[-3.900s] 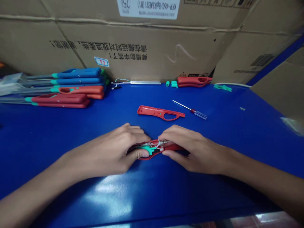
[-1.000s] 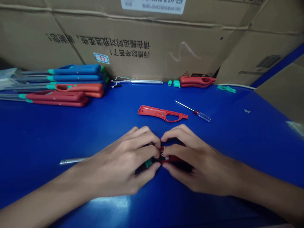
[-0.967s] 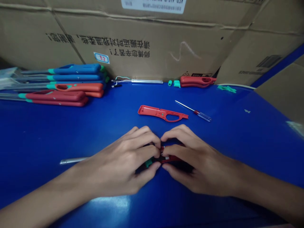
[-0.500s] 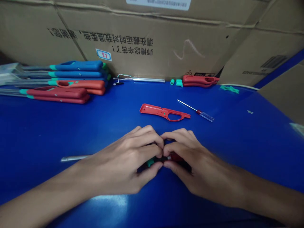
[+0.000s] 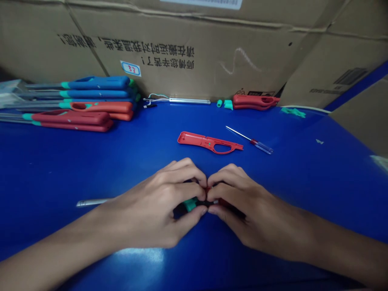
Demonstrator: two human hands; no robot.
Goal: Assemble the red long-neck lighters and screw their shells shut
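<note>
My left hand (image 5: 151,210) and my right hand (image 5: 251,214) meet at the middle of the table, with their fingertips almost touching. Together they grip a red plastic lighter housing (image 5: 223,202), mostly hidden by my fingers. A teal plastic part (image 5: 190,204) shows between my left thumb and fingers. A metal tube (image 5: 92,202) lies on the table and disappears under my left wrist. Just beyond my hands rest a loose red half shell (image 5: 209,142) and a small screwdriver with a clear handle (image 5: 254,141).
Stacked blue and red lighter bodies (image 5: 85,101) lie at the back left of the blue table (image 5: 60,161). Along the back are a wired metal tube (image 5: 189,101), teal caps (image 5: 227,104) and a red lighter body (image 5: 255,102). Cardboard boxes (image 5: 151,48) stand behind.
My hands have closed in around the red housing and now cover more of it. The metal tube has appeared under my left wrist. The teal part shows a little more than a moment ago.
</note>
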